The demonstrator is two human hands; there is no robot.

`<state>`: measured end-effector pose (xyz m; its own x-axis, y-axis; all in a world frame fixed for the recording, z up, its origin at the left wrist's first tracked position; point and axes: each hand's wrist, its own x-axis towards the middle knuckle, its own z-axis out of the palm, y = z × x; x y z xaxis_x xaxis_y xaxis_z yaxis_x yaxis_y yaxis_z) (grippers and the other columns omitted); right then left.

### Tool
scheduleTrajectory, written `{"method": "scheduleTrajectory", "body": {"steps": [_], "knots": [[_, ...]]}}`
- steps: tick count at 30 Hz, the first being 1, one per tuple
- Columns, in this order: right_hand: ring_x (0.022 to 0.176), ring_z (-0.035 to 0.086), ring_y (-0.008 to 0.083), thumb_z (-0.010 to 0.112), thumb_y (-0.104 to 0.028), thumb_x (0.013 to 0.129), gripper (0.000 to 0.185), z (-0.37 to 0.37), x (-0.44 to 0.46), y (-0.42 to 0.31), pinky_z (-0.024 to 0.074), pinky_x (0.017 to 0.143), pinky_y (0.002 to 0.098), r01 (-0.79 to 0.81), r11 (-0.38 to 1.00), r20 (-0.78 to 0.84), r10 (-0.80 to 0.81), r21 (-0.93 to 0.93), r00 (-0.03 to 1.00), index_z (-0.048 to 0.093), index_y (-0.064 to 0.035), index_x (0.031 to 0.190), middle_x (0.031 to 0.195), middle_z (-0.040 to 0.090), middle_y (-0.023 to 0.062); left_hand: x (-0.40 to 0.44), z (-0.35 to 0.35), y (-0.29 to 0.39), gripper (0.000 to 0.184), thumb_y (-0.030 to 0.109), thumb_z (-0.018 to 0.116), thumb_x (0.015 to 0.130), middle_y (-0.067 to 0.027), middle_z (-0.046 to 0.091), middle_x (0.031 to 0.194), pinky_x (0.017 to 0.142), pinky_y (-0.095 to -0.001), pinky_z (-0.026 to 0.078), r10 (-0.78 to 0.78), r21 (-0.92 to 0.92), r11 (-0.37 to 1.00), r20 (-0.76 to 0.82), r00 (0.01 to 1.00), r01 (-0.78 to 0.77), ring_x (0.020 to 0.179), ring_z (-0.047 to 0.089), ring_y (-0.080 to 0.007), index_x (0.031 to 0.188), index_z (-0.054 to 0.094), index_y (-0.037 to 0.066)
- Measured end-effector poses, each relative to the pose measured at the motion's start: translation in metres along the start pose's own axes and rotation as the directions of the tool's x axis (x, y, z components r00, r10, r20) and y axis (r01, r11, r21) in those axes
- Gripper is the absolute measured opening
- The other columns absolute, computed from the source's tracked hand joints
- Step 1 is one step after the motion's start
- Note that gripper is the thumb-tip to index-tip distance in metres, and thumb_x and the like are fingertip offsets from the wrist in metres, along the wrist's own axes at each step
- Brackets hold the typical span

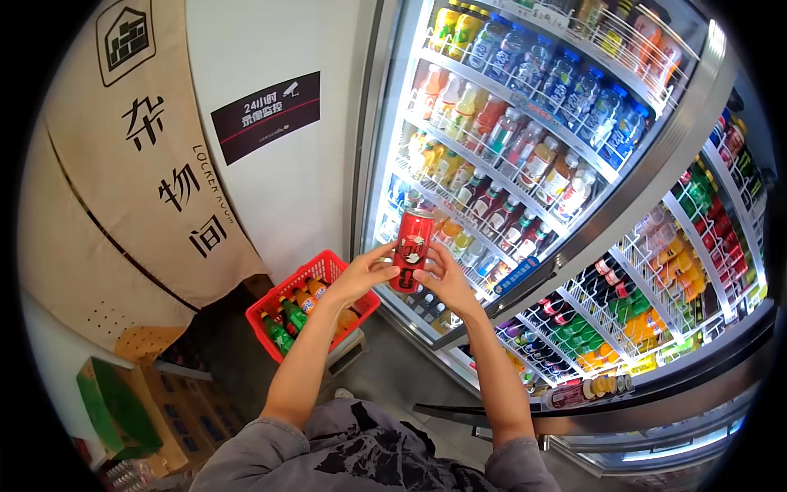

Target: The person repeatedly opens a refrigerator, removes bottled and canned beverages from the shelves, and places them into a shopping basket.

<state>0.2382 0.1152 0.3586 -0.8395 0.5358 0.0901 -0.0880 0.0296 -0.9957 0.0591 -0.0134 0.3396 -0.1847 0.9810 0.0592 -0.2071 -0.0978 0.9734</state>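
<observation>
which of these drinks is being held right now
The red can, gripped between the left hand and right hand; the bottles in the red basket and the fridge bottles are in neither.

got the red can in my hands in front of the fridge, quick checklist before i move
1. Grip: ok; left hand and right hand both touch the red can.
2. Top end up: ok.
3. One hand free: not ok; both are on the can.
4. Red basket in view: ok, beyond the left forearm.
5. Room in the basket: cannot tell; bottles lie inside and the forearm hides part.
6. Fridge door shut: cannot tell.
</observation>
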Motion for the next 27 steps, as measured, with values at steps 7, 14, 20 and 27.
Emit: {"method": "scheduleTrajectory", "body": {"steps": [7, 14, 20, 27], "knots": [[0.117, 0.055, 0.0217, 0.072, -0.008, 0.086, 0.070, 0.047, 0.065, 0.041, 0.0467, 0.098, 0.0360, -0.046, 0.995, 0.162, 0.031, 0.087, 0.986, 0.033, -0.0048, 0.144, 0.135, 0.051, 0.0148, -0.018, -0.071, -0.009, 0.066, 0.016, 0.070, 0.088, -0.0067, 0.056, 0.124, 0.093, -0.0304, 0.046, 0.023, 0.069, 0.998, -0.192, 0.981, -0.010, 0.097, 0.054, -0.0131, 0.145, 0.041, 0.003], [0.118, 0.055, 0.0225, 0.071, -0.013, 0.088, 0.065, 0.114, 0.117, 0.079, 0.0478, 0.096, 0.0353, -0.090, 0.996, 0.329, 0.076, 0.027, 0.941, 0.037, -0.0040, 0.143, 0.129, 0.052, 0.0120, -0.066, -0.131, -0.018, 0.064, 0.015, 0.068, 0.090, -0.0053, 0.057, 0.122, 0.096, -0.0301, 0.044, 0.017, 0.033, 0.999, -0.375, 0.927, -0.005, 0.105, 0.055, -0.0123, 0.146, 0.039, 0.005], [0.114, 0.056, 0.0183, 0.069, -0.009, 0.089, 0.063, 0.159, 0.163, 0.107, 0.0505, 0.089, 0.0318, -0.120, 0.992, 0.517, 0.088, 0.028, 0.851, 0.037, -0.0035, 0.144, 0.123, 0.052, 0.0092, -0.095, -0.169, -0.038, 0.051, 0.009, 0.069, 0.088, -0.0082, 0.059, 0.119, 0.092, -0.0313, 0.050, 0.029, -0.023, 0.998, -0.592, 0.806, -0.053, 0.107, 0.058, -0.0156, 0.134, 0.048, 0.001], [0.112, 0.057, 0.0199, 0.067, -0.014, 0.091, 0.062, 0.209, 0.200, 0.154, 0.0519, 0.091, 0.0344, -0.134, 0.990, 0.671, 0.134, -0.052, 0.729, 0.037, -0.0034, 0.144, 0.125, 0.054, 0.0114, -0.127, -0.192, -0.059, 0.051, 0.008, 0.067, 0.089, -0.0093, 0.059, 0.119, 0.090, -0.0307, 0.051, -0.034, -0.102, 0.992, -0.773, 0.634, -0.072, 0.105, 0.060, -0.0156, 0.135, 0.048, 0.001]]}}
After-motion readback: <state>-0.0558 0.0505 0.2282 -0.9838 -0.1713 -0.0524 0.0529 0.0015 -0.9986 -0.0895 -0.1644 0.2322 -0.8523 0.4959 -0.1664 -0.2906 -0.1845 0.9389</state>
